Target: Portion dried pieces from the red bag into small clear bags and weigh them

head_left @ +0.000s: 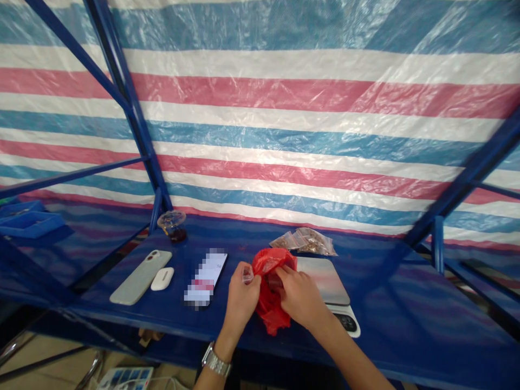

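A crumpled red plastic bag (271, 310) is held up over the front part of the blue shelf, its mouth facing up. My left hand (242, 295) is closed on the bag's left rim, and a small clear plastic bag (247, 274) shows in the same grip. On the other side, my right hand (303, 297) has its fingers dipped into the mouth, curled together; what they pinch is hidden. Something dark shows inside the bag by those fingertips. Just right of the bag, partly behind my right hand, lies a flat digital scale (327, 281) with a display at its front.
Clear zip bags of small brown pieces (316, 241) lie behind the scale. To the left are a lit phone (206, 279), a pale phone (141, 277), a white earbud case (162, 279) and a clear cup (174, 226) of dark liquid. Blue posts (138, 124) flank the shelf.
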The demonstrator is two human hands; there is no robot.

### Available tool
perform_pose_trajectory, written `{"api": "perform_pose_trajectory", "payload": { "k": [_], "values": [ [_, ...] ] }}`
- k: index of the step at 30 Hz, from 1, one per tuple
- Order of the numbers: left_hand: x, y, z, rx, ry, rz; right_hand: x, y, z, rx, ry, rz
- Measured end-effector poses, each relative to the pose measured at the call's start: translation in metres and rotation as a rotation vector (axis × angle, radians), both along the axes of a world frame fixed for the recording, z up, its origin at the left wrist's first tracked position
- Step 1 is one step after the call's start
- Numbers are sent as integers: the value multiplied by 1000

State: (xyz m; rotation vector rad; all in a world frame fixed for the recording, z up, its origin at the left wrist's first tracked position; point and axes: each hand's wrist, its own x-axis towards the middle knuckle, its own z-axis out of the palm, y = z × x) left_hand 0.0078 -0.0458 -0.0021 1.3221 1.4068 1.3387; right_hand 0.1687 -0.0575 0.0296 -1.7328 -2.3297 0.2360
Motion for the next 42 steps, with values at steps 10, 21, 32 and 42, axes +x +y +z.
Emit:
{"api": "perform_pose_trajectory", "payload": {
  "k": [10, 21, 32, 42],
  "values": [
    [1, 4, 2, -85, -99, -23, -7, 6, -6, 14, -64, -65],
    [7, 4, -6, -132, -263, -7, -7, 16, -12, 13, -73, -28],
    [1, 4, -10, -129, -263, 46, -4, 16, -10, -11, 164, -52],
    [-15, -11, 0, 221, 238, 139, 18, 5, 11, 30, 650, 13]
  ]
}}
